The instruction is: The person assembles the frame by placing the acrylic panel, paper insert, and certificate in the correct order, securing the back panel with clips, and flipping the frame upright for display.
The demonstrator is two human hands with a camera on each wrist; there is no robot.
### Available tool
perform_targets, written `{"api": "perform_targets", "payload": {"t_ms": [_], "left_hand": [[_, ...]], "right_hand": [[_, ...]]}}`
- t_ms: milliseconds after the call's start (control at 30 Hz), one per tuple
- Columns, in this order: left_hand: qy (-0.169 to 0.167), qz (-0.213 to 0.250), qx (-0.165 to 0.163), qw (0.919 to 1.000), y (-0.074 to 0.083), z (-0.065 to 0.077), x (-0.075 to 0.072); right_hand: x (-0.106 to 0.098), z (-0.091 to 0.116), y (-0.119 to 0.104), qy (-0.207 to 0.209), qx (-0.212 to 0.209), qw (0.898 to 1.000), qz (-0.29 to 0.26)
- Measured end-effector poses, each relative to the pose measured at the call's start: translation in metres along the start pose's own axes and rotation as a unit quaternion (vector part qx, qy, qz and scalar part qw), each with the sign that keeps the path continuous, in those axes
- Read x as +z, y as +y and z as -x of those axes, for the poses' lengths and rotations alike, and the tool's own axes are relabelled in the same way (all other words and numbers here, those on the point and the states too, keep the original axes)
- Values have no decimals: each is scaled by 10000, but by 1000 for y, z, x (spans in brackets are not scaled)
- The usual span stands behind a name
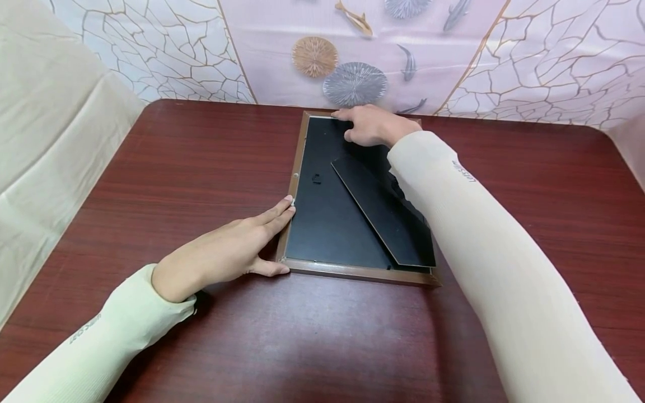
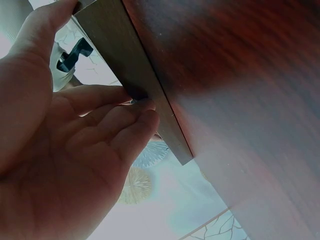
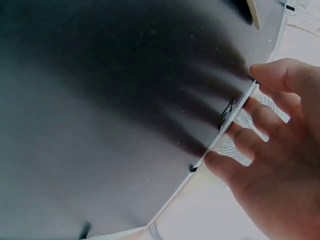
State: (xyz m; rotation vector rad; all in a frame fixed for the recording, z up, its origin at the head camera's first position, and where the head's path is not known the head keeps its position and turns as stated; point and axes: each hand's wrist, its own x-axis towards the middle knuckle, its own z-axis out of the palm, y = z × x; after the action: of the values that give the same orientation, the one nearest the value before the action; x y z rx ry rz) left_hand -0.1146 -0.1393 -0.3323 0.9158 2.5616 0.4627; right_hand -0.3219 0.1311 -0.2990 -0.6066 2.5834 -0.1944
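A picture frame [image 1: 353, 271] lies face down on the table, its brown rim around a black backing board [image 1: 317, 229]. A black easel leg [image 1: 385, 218] slants across the board's right half. My left hand [image 1: 221, 252] rests at the near left corner, fingertips on the left rim and thumb along the near side. In the left wrist view those fingers [image 2: 135, 112] lie against the rim's side. My right hand [image 1: 373, 126] touches the far rim. Its thumb [image 3: 272, 74] is right at a small dark tab, and the other fingertips line the edge beside a metal hanger [image 3: 227, 114].
The dark red wooden table [image 1: 151, 196] surrounds the frame. A patterned wall covering [image 1: 176, 50] rises behind the far edge, and pale cloth [image 1: 50, 140] hangs at the left. Another small tab [image 3: 193, 169] sticks up at the board's edge.
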Motion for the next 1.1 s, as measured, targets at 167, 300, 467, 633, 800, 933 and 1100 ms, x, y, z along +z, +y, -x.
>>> {"api": "perform_targets", "payload": {"t_ms": [167, 300, 467, 633, 800, 933, 1100], "left_hand": [[3, -2, 16, 10000, 0, 0, 0], [1, -16, 17, 10000, 0, 0, 0], [-11, -22, -10, 10000, 1, -1, 0], [-22, -27, -28, 10000, 1, -1, 0], [-22, -30, -30, 10000, 0, -1, 0], [-21, 3, -26, 10000, 0, 0, 0], [-22, 8, -20, 10000, 0, 0, 0]], "right_hand": [[-1, 1, 0, -21, 43, 10000, -85], [-1, 1, 0, -38, 54, 9999, -104], [-2, 0, 0, -79, 54, 9999, -115], [-2, 0, 0, -146, 68, 9998, -109], [0, -1, 0, -139, 29, 9999, -76], [1, -1, -1, -158, -3, 9999, -14], [2, -2, -2, -217, 25, 9998, 38]]}}
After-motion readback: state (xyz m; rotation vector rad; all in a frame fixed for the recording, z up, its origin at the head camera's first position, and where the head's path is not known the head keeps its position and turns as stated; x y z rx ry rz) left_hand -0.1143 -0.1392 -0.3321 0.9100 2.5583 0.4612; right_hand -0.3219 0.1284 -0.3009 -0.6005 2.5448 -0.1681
